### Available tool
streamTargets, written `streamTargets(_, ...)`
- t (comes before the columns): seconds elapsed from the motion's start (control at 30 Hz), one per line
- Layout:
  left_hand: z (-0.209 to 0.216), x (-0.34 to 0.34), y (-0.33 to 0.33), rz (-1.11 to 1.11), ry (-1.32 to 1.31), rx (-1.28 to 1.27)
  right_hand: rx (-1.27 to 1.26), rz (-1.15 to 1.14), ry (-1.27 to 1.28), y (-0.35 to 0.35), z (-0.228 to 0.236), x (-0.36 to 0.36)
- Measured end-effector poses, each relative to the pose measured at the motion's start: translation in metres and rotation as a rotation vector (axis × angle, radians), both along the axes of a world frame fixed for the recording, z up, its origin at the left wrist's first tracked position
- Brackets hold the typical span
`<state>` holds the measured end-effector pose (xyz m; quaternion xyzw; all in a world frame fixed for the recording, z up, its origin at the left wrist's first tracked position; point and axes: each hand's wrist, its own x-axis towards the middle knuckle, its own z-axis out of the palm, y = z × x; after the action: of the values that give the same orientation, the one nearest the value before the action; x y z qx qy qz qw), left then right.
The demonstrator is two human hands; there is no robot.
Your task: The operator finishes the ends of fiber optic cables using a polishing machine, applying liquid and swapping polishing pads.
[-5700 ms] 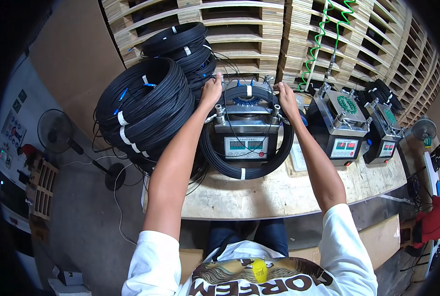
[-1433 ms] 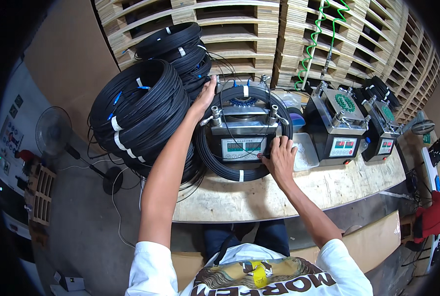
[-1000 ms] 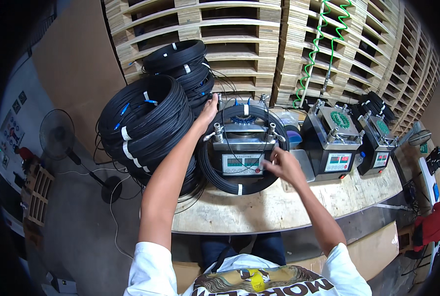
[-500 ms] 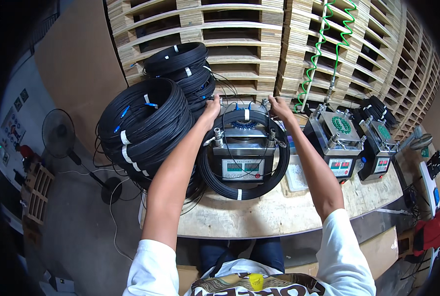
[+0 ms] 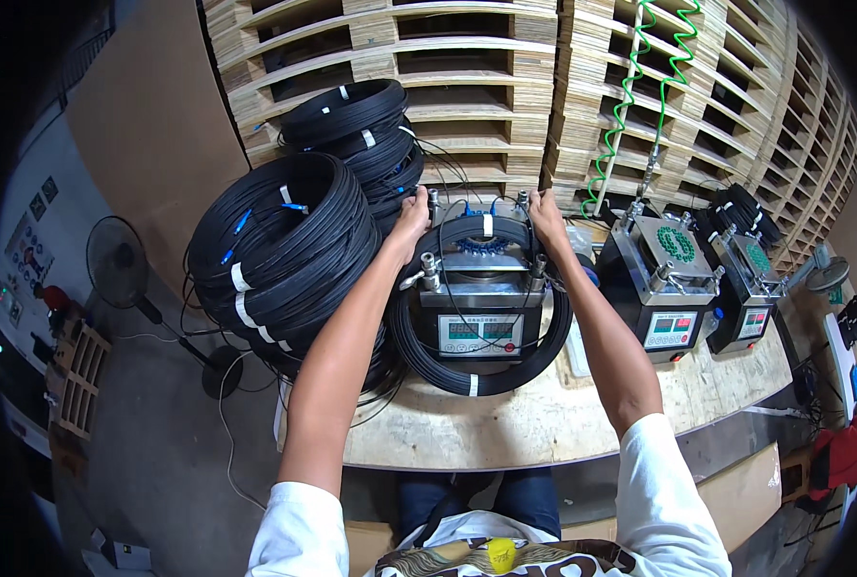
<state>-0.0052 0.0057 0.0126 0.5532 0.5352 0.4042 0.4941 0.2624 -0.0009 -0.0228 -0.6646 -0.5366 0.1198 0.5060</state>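
Note:
A benchtop machine (image 5: 481, 327) with a dark front panel and lit displays stands before me. One coil of black cable (image 5: 474, 385), bound with white tape, hangs around it, and blue connectors (image 5: 480, 208) rise at the back of its top. My left hand (image 5: 412, 221) is curled at the rear left metal post (image 5: 434, 204). My right hand (image 5: 546, 219) is closed beside the rear right post (image 5: 522, 202). What the fingers grip there is hidden. Knobbed posts with side levers, such as the front left post (image 5: 428, 269), stand untouched at the front corners.
Stacked black cable coils (image 5: 284, 250) rise at the left. Two similar machines stand to the right, the nearer with a green-dotted top plate (image 5: 677, 244). Wooden pallets (image 5: 477, 67) wall off the back, with green coiled hoses (image 5: 623, 115) hanging there. A fan (image 5: 118, 255) stands left.
Both hands stay at the rear posts, with the right hand drawn slightly nearer its post. The whole view has shifted a little; the coil and machine look otherwise unchanged.

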Motion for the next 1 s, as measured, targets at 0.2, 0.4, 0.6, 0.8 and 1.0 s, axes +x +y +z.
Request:
streamTargets(0.2,-0.005,0.006,0.005,-0.031,0.025,0.077,-0.01,-0.004,-0.087,0.001,-0.003,0.009)
streamTargets(0.4,-0.015,-0.003,0.023,-0.052,0.087,0.144,0.071,0.023,-0.109,-0.003,0.003,-0.001)
streamTargets(0.6,-0.014,0.007,0.019,-0.054,0.08,0.132,0.134,0.026,-0.115,-0.005,-0.002,0.006)
streamTargets(0.8,-0.03,-0.002,0.038,0.03,0.15,0.245,0.136,0.027,-0.109,-0.006,0.003,-0.003)
streamTargets(1.0,-0.033,0.008,0.034,0.034,0.106,0.224,0.138,0.003,-0.125,-0.008,0.0,0.004)
